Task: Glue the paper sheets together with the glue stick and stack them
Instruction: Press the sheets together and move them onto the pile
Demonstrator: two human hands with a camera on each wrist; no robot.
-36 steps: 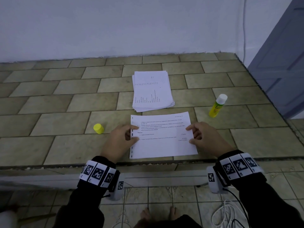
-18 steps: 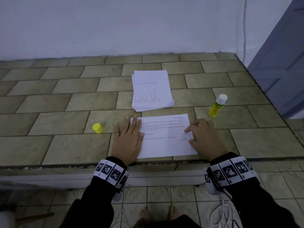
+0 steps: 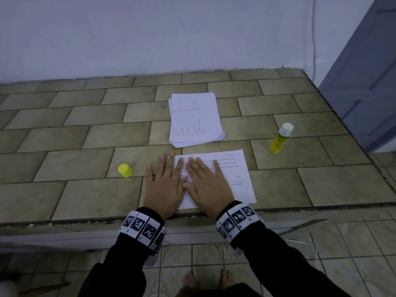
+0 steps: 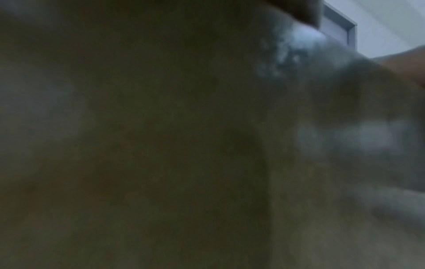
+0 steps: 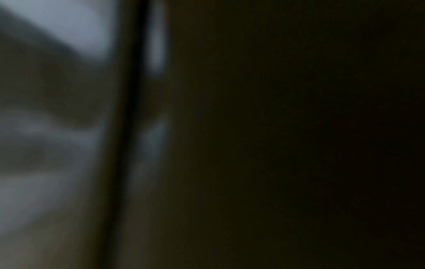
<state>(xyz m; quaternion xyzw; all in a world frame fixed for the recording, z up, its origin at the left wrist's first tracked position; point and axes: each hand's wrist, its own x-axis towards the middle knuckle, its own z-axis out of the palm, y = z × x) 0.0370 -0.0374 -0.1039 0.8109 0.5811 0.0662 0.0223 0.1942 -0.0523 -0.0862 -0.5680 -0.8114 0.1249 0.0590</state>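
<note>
A printed paper sheet (image 3: 237, 174) lies at the near edge of the tiled ledge (image 3: 75, 189). Both hands lie flat on its left part, fingers straight. My left hand (image 3: 164, 185) covers the sheet's left edge and the tile beside it. My right hand (image 3: 206, 185) presses the sheet just to the right of it. A stack of paper sheets (image 3: 195, 120) lies behind. The uncapped yellow glue stick (image 3: 280, 138) stands to the right, apart from the hands. Its yellow cap (image 3: 125, 170) lies to the left. Both wrist views are dark and blurred.
A white wall runs behind the ledge and a grey-blue door (image 3: 368, 71) stands at the right. Below the ledge's front edge are floor tiles, bare feet (image 3: 205, 281) and a white cable (image 3: 317, 251).
Both hands let go of the sheet's side edges and flattened onto it. The right hand slid left across the sheet until it lay beside the left hand.
</note>
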